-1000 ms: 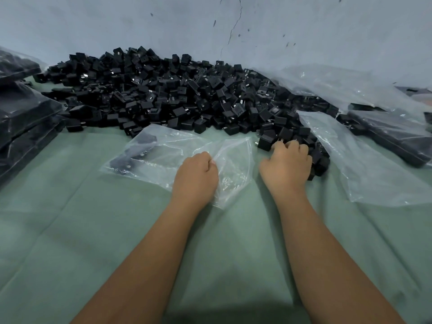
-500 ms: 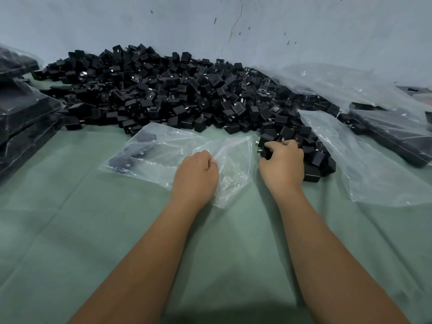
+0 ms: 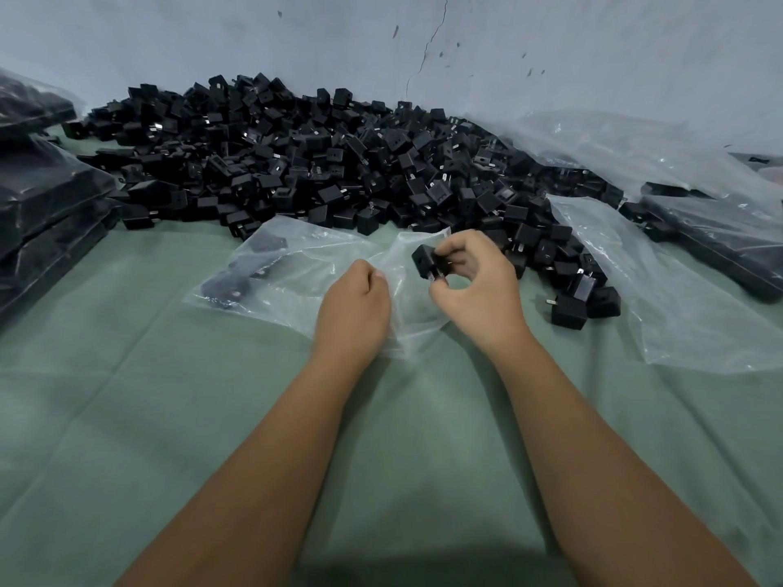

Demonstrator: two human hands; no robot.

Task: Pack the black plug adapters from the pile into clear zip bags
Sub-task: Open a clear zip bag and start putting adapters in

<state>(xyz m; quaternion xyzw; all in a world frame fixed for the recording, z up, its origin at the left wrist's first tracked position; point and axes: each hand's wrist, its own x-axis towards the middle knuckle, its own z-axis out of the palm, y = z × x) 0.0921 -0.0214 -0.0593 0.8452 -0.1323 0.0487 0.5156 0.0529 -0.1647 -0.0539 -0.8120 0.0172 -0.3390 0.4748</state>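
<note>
Black adapter point(image 3: 428, 261) pinched in right hand point(image 3: 481, 290), left hand point(image 3: 354, 307) gripping clear bag point(image 3: 305, 273).

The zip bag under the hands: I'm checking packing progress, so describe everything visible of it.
The zip bag is clear, thin, crinkled plastic lying flat on the green cloth, just in front of the pile. A few black adapters show through its left end. The left hand grips its near right edge; the right hand holds one adapter at that end. The opening itself cannot be made out.
</note>
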